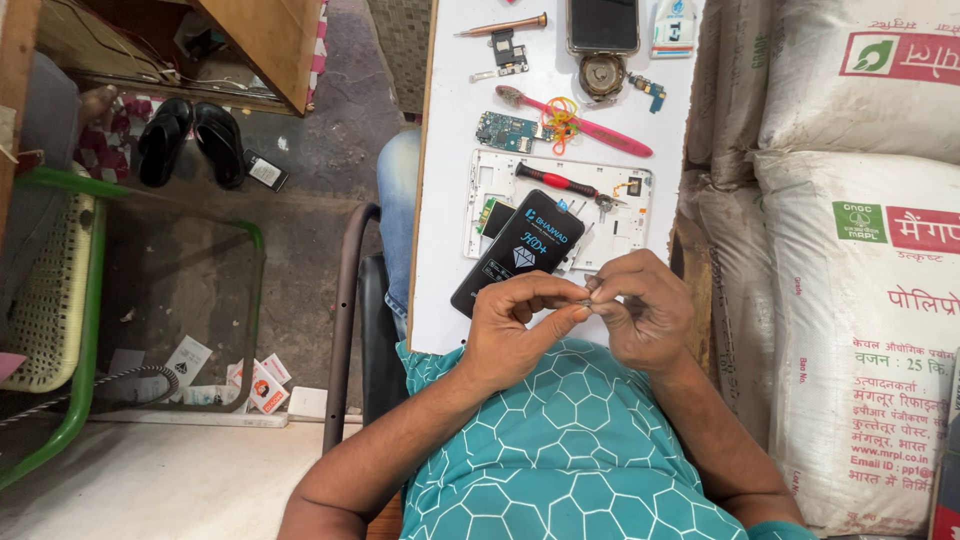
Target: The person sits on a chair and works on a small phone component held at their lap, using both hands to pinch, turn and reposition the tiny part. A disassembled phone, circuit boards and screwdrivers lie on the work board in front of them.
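Note:
My left hand (515,325) and my right hand (640,305) meet over the near end of a narrow white table (450,200), fingertips pinched together on a tiny metal part (588,298). Just beyond them lies a black phone-shaped package (518,250) leaning over a white phone frame (620,225). A red-handled screwdriver (560,182) rests on that frame. Farther up lie a green circuit board (503,131) and a pink toothbrush (585,122) with orange rubber bands.
At the table's far end are a phone (603,24), a round metal piece (602,72), a small white bottle (675,25) and a copper-coloured tool (500,26). Large white sacks (860,250) stand at right. At left are black sandals (190,140) and a green-framed chair (60,300).

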{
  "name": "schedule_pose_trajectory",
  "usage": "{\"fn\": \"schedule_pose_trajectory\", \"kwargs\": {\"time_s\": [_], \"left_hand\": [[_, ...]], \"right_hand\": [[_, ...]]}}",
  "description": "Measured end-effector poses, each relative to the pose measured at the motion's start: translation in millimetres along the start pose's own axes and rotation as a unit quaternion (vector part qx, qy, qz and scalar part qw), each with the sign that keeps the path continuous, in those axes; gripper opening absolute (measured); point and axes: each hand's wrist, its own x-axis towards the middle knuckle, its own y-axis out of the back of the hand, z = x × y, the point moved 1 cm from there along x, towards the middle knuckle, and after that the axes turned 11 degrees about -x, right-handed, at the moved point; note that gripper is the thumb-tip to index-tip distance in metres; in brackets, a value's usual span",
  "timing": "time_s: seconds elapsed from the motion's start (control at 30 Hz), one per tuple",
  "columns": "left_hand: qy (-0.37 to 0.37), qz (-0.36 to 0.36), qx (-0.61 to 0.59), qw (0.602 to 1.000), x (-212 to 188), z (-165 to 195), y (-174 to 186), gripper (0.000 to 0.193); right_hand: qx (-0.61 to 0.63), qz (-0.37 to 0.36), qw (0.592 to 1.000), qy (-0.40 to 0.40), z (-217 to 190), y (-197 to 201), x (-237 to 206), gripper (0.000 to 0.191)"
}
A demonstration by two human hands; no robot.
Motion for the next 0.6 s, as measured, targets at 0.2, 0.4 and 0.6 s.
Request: {"fn": "schedule_pose_trajectory", "kwargs": {"time_s": [0.2, 0.4, 0.6], "left_hand": [[0.013, -0.003, -0.020, 1.000, 0.3, -0.3, -0.9, 0.022], [0.009, -0.003, -0.010, 1.000, -0.2, -2.6, 1.1, 0.018], [0.027, 0.010, -0.038, 0.999, -1.1, -8.0, 4.0, 0.020]], "right_hand": [[-0.002, 0.005, 1.000, 0.006, 0.8, 1.3, -0.9, 0.023], [0.021, 0.004, 1.000, 0.009, 1.7, 0.3, -0.7, 0.026], [0.023, 0.004, 1.000, 0.008, 2.1, -0.8, -0.9, 0.025]]}}
